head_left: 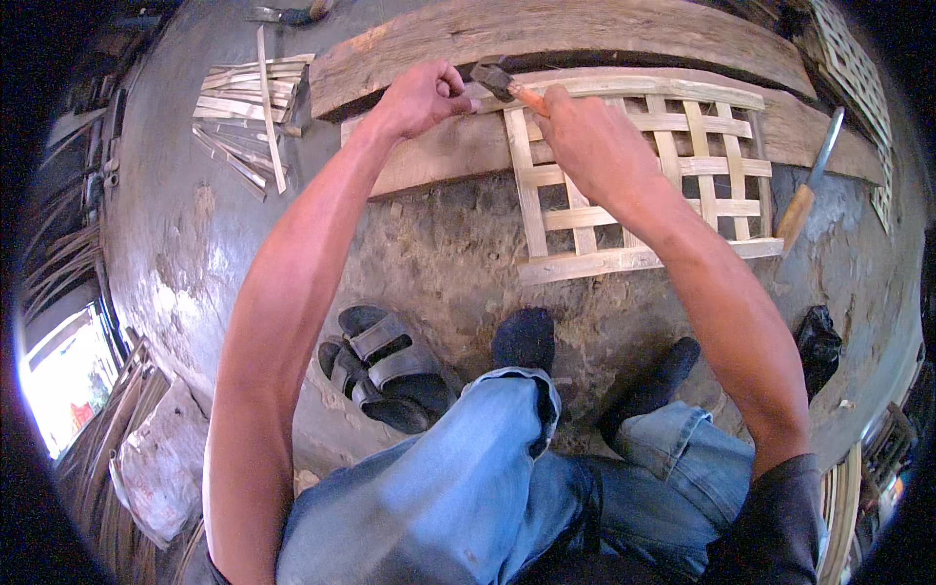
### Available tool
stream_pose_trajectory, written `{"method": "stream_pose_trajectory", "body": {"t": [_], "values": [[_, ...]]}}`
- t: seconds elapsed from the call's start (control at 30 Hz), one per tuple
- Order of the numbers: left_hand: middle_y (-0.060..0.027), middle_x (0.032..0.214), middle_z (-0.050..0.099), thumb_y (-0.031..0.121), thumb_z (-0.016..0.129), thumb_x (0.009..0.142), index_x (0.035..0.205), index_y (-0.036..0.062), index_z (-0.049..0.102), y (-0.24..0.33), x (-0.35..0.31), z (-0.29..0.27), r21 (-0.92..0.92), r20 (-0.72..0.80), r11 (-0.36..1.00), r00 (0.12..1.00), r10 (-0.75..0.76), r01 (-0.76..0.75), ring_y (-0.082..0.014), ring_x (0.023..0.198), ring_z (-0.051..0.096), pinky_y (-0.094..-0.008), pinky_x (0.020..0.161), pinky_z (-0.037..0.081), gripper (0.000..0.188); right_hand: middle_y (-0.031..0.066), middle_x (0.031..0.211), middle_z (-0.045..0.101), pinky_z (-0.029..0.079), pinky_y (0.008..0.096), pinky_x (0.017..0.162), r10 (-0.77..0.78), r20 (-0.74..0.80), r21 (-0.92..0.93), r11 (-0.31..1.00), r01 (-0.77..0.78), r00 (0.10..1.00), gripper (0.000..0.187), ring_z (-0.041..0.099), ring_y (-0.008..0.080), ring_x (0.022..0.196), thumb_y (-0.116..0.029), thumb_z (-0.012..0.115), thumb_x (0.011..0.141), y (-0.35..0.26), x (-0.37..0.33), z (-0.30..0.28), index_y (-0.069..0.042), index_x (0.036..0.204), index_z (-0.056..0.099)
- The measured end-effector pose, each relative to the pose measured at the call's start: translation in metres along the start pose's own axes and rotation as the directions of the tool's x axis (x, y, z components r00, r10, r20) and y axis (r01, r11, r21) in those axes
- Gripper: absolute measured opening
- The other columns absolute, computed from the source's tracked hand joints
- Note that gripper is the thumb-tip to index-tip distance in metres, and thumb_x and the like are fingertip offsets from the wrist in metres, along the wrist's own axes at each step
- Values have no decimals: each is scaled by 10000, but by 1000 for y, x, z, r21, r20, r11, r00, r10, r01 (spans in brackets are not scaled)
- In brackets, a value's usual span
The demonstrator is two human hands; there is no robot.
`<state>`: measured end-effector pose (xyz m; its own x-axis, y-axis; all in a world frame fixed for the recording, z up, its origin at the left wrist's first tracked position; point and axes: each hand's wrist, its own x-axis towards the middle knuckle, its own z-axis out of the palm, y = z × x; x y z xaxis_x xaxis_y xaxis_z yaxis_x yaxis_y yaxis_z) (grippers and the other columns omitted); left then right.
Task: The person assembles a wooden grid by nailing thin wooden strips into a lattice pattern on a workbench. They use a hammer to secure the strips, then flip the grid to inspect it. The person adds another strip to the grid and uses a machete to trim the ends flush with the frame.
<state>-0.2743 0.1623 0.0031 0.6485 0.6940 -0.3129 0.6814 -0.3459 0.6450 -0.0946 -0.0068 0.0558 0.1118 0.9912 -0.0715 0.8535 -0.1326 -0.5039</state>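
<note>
My right hand grips a hammer by its orange-brown handle, with the dark metal head pointing left. Just left of that head is my left hand, its fingers curled and thumb and forefinger close together over a wooden beam. Whatever lies between those fingertips is too small to make out. A lattice panel of pale woven bamboo strips rests partly on the beam, under my right hand and forearm. Its upper edge strip reaches left toward my left fingers.
Behind lies a second thick beam. A pile of split strips is at the far left; a wooden-handled knife leans at the right. Nearer are sandals, a black bag and a pale sack. Another woven panel stands far right.
</note>
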Motion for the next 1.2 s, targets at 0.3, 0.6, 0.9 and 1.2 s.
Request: {"method": "stream_pose_trajectory", "body": {"t": [0.3,0.6,0.9,1.2], "values": [[0,695,550,208,765,731,924,73,617,12,4,5,23,27,1000,1000,-2,2,-118,643,489,-293,593,417,278,267,738,598,448,532,650,105,169,-1,994,-106,980,234,590,460,747,-227,495,947,26,-37,-53,5,975,502],[-105,1011,625,26,626,704,1068,24,620,46,-5,4,31,15,960,961,277,-277,-225,946,594,-334,867,474,364,208,843,607,472,498,682,470,167,-320,857,-404,867,240,607,408,808,-274,529,924,163,-288,-194,-53,1018,540],[-155,1037,617,72,522,824,1128,5,593,61,-9,18,194,49,949,969,242,-247,-275,955,597,-350,877,463,319,170,935,581,475,443,722,623,-343,55,760,-648,703,243,585,364,858,-187,661,834,193,-373,-14,-42,1006,568],[-46,985,617,168,524,926,1144,-1,585,72,-3,8,60,219,988,968,124,-140,-137,913,550,-294,835,443,283,175,902,602,461,386,786,308,-399,132,951,-279,863,251,590,336,881,-227,553,917,233,-219,-72,1,1012,601]]}}
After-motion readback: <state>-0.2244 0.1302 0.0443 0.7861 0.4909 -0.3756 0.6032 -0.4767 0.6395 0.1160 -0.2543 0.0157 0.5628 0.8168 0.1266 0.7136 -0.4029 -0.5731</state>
